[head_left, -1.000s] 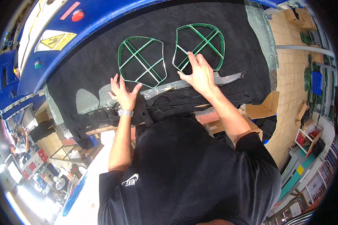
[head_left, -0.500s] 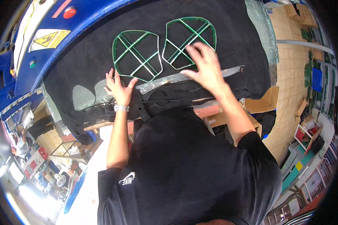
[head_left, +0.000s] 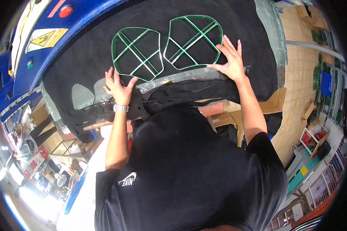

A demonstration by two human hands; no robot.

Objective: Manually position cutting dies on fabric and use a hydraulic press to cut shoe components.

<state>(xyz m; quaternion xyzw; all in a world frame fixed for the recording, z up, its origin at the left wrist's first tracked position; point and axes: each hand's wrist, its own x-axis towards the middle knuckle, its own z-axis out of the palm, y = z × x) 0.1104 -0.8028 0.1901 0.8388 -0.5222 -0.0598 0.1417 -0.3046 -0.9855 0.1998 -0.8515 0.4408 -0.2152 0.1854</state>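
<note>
Flanking green frames, left hand and right hand splay, grip unclenched; yellow label leftward.

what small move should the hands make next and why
Perhaps nudge the right green frame slightly toward the left green frame with the right hand: it is at that frame's lower right side, a narrow gap separates the frames on the black sheet, and the left hand is beside the other frame.

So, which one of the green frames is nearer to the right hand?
The right frame, with the right hand at its edge; the left frame adjoins the left hand.
</note>
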